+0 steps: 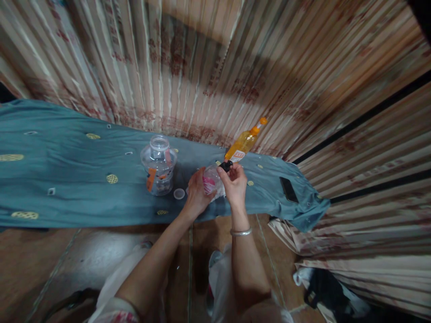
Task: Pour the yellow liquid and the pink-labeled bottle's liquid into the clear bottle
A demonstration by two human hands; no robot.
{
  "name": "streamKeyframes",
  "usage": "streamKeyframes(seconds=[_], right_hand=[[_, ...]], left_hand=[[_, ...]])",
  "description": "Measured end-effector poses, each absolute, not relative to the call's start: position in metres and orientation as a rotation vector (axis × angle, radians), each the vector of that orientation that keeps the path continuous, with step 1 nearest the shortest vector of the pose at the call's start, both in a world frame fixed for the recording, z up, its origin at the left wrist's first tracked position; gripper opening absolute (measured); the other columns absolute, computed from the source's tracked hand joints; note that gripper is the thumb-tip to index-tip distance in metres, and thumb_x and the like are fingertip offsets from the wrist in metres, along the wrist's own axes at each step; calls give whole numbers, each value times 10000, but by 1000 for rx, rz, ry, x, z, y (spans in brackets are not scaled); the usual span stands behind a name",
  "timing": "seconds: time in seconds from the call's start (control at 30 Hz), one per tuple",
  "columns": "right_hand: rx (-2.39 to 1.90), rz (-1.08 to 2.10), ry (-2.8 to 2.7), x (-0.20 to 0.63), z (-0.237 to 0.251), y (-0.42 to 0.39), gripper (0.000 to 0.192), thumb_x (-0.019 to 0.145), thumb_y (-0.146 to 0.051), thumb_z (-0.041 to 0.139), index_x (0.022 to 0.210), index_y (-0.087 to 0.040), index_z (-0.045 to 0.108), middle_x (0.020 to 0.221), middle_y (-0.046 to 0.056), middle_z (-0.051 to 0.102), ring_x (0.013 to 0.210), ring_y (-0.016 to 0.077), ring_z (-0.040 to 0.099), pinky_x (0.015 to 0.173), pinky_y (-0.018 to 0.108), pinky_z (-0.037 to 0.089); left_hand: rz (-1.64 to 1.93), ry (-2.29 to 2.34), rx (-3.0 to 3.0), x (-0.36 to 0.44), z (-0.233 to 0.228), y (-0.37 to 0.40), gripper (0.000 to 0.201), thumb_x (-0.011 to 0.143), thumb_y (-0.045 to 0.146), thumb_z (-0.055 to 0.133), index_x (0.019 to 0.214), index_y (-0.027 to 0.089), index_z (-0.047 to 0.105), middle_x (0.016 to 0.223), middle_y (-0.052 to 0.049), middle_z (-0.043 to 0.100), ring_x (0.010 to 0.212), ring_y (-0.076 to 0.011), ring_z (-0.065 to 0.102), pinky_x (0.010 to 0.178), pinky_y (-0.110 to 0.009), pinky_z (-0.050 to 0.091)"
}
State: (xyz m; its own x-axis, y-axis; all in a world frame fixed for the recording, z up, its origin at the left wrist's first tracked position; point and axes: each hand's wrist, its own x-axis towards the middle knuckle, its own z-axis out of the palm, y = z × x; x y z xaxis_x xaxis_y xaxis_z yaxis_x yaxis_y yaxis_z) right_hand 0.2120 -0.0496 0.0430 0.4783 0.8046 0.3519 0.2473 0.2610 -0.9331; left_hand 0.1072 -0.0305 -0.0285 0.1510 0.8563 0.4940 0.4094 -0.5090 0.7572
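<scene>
Head view: left hand [197,194] grips small bottle [211,181]; right hand [235,181] pinches black cap [226,166].

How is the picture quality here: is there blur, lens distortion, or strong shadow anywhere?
Head view: wide-angle distortion bows the striped curtain and the teal cloth towards the edges; the curtain is smeared at the upper left; a broad dark shadow crosses it above the orange bottle; the left hand and right hand at the centre are fairly sharp; the floor shows soft glare.
</scene>
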Motion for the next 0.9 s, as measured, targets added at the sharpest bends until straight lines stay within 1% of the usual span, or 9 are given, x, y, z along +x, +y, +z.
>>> streamKeyframes(seconds=[0.1, 0.27, 0.37, 0.53, 0.67, 0.83, 0.9], right_hand=[[-1291, 482, -1067, 213, 42, -48, 349, 688, -449, 712, 876, -206, 547, 1072, 53, 674, 983, 179, 626, 947, 377, 477], [-1255, 543, -1109, 214, 46, -51, 319, 752, -409, 647, 986, -195, 613, 1101, 58, 676, 1040, 184, 618, 992, 372, 448], [-1253, 568, -1137, 213, 49, -54, 340, 772, -397, 621, 1047, -197, 626, 1097, 53, 680, 1032, 184, 621, 977, 366, 455], [-1263, 545, -1134, 213, 51, -55, 317, 774, -405, 616, 1018, -204, 641, 1082, 43, 690, 1023, 186, 621, 965, 363, 462], [-1252, 554, -1123, 213, 52, -55, 320, 768, -407, 625, 1012, -201, 638, 1104, 49, 686, 1040, 188, 618, 969, 360, 459], [-1227, 567, -1083, 210, 54, -55, 329, 760, -411, 634, 1008, -195, 634, 1093, 60, 687, 1003, 190, 628, 947, 363, 472], [-1242, 539, -1102, 211, 54, -56, 331, 771, -408, 627, 1025, -195, 629, 1107, 62, 681, 1019, 193, 623, 965, 373, 460]], left_hand=[[1312, 1194, 1985, 106, -28, -30, 795, 664, 234, 715, 1349, 173, 316, 1299, -159, 506, 1205, -333, 500, 1012, -499, 407], [1309, 1201, 1978, 106, -29, -29, 806, 647, 222, 721, 1345, 171, 322, 1307, -157, 504, 1208, -334, 495, 1015, -502, 408], [1325, 1198, 1977, 107, -31, -29, 823, 640, 214, 730, 1350, 176, 316, 1317, -156, 499, 1215, -333, 492, 1023, -508, 401], [1347, 1188, 1954, 107, -31, -29, 819, 640, 212, 735, 1349, 196, 324, 1316, -141, 498, 1216, -333, 494, 1016, -510, 410], [1345, 1178, 1951, 107, -29, -29, 812, 645, 217, 736, 1347, 188, 330, 1312, -143, 500, 1216, -324, 493, 1025, -497, 407], [1336, 1169, 1941, 106, -26, -30, 793, 648, 223, 731, 1339, 188, 342, 1306, -143, 502, 1211, -329, 495, 1015, -503, 412], [1343, 1161, 1952, 105, -24, -30, 781, 656, 222, 727, 1336, 175, 345, 1303, -147, 503, 1208, -328, 496, 1014, -494, 413]])
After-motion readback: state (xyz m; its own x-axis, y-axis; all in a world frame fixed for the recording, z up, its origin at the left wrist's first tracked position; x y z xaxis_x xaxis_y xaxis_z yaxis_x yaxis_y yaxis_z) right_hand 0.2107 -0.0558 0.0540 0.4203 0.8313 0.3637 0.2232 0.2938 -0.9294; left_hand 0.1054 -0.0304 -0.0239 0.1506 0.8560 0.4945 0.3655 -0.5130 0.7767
